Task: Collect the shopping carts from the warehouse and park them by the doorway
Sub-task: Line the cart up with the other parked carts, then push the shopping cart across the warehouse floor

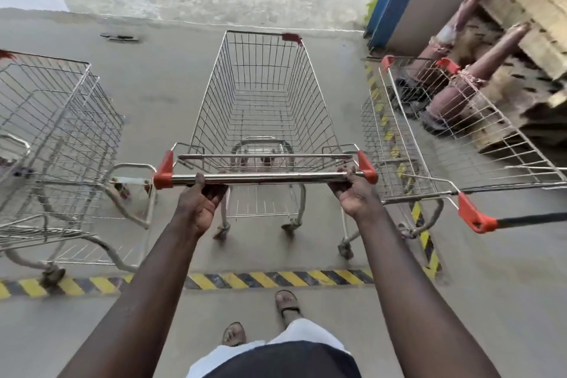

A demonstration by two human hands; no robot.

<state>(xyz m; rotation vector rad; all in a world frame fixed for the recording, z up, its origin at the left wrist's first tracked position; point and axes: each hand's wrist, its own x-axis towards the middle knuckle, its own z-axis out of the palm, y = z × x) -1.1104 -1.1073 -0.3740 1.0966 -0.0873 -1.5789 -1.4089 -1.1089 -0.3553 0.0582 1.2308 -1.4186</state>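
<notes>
Handlebar [260, 178] of the middle cart [310, 92] sits clasped in left grip [198, 198] and right grip [356, 193].

3 wire carts [264, 132] upright, abreast

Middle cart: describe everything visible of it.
The middle cart is an empty wire basket of silvery metal on a frame with small castor wheels, upright on the concrete floor between two other carts. Its shiny handle bar has orange end caps; a red guard sits on a front corner. The left hand and right hand grip the bar near its ends.
</notes>
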